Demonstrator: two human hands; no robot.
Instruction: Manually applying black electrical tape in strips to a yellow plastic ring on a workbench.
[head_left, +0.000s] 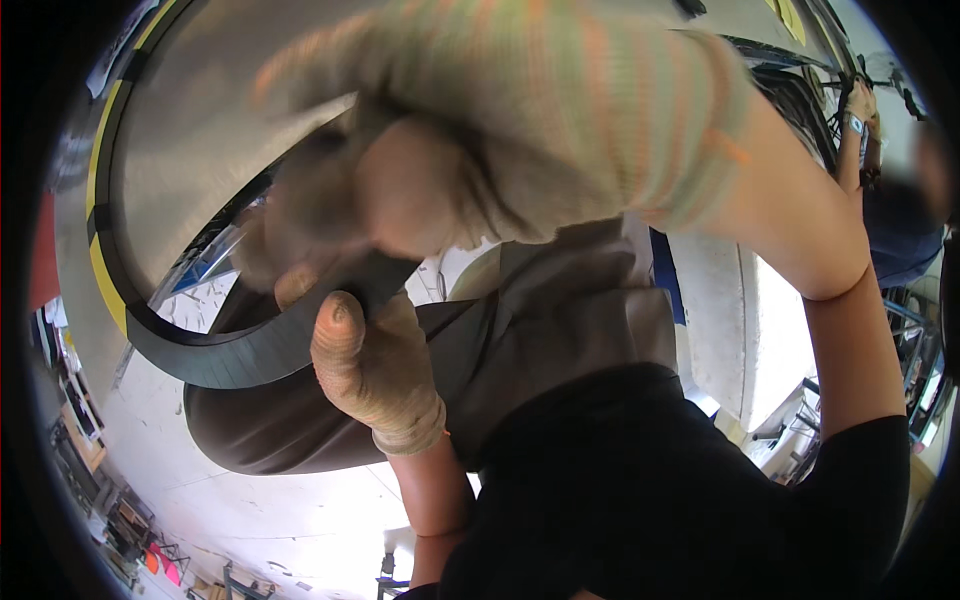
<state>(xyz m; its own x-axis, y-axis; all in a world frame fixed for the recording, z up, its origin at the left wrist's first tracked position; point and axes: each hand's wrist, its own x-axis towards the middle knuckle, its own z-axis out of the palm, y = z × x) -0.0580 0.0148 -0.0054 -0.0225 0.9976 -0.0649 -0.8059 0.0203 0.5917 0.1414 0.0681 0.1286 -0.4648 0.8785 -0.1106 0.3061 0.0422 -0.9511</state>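
Note:
A dark grey-black curved flat strip (235, 358) bends along the near side of the grey table and reaches my left hand. My left hand (375, 365), in a worn, dirty knit glove, is closed on the strip, its thumb lying over the top face. Just above, my right hand (440, 150) wears a grey-green glove with orange stripes and is smeared by motion. Its forearm crosses in from the right. The right hand's fingers are too blurred to show whether they hold anything, and it hides part of the strip and tabletop.
The grey tabletop (215, 75) has yellow-and-black tape (100, 255) along its rim. At the far right, another person (900, 215) works with hands on dark parts (805, 100). A pale block-like surface (715, 320) stands at my right. Assorted items (130, 520) lie at lower left.

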